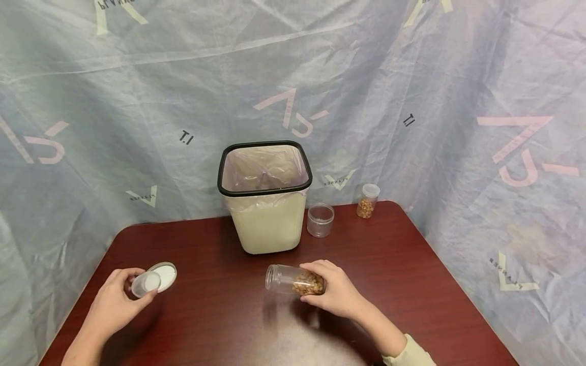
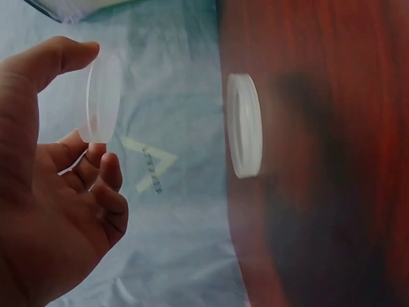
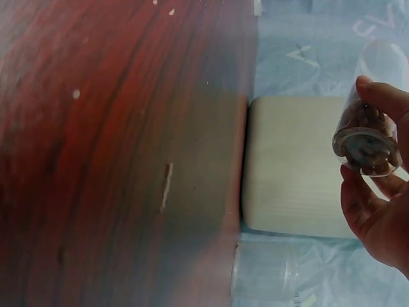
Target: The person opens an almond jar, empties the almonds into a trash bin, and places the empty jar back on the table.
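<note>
In the head view, a clear jar point(image 1: 283, 278) lies tipped on its side just right of centre in the lower half, its uncovered mouth toward the left. Brown kernels point(image 1: 309, 283) are gathered at its base end, where the right hand point(image 1: 336, 292) grips it with thumb and fingers. At lower left, the left hand point(image 1: 112, 307) pinches a translucent lid point(image 1: 145, 283) between thumb and fingers; a white lid point(image 1: 168, 274) lies just beyond it. The two hands are well apart.

At centre stands a cream bin point(image 1: 267, 223) with a black rim point(image 1: 265, 193) and a see-through liner point(image 1: 274, 165) inside. Just right of it is a squat clear tub point(image 1: 320, 223); farther right, a capped jar point(image 1: 368, 201) stands upright, its lower part holding golden-brown pieces.

The table point(image 1: 206, 325) is dark red wood grain, glossy at bottom centre. Pale specks point(image 3: 76, 94) dot it in the upper left of the right wrist view, too small to identify. Grey-blue printed cloth point(image 1: 183, 76) hangs across the top and down both sides. A pale sleeve point(image 1: 409, 353) shows at lower right.

Counted: two jars with contents, one tub, one bin, two loose lids.
</note>
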Motion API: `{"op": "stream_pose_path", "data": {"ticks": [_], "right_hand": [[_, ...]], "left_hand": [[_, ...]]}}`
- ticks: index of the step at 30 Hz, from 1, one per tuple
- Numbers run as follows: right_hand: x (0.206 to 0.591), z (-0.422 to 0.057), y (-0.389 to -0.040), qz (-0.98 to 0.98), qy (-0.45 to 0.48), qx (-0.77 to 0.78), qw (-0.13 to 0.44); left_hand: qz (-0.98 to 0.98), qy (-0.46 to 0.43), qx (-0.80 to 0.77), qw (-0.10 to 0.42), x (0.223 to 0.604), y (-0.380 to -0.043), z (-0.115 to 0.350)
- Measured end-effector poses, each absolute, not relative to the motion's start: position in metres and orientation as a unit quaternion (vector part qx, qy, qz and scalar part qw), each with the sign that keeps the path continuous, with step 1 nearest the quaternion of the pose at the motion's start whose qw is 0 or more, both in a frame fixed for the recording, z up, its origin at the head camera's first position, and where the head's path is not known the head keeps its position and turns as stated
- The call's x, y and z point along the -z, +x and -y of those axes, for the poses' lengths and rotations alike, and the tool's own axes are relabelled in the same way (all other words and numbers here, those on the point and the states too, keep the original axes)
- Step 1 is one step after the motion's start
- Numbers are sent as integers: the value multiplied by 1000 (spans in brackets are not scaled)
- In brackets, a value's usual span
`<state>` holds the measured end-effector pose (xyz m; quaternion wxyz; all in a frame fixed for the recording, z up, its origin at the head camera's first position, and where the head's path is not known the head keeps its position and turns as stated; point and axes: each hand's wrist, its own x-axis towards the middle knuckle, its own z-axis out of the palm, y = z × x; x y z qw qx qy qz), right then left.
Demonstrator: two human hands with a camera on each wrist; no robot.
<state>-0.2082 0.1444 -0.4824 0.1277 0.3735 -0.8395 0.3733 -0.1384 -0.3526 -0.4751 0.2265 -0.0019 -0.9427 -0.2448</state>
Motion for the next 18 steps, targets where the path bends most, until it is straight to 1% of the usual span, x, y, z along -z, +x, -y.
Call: {"op": "stream_pose_path", "data": {"ticks": [3,7,11,15,18], "right_hand": [[482,-143,-208,839,374,-374,125],[482,-144,-208,838,373,-377,126],[481,-145,-210,839,368,-380,126],[480,-147,-213,838,367,-382,130],[480,-148,-215,838,369,-381,133]], "left_hand": [[945,4,245,218,482,-134,363],[955,24,234,178,486,-130,374],[968,46,221,112,487,-128,383],[972,56,223,34,489,-128,389],[972,66,224,-12,492,-129,390]]}}
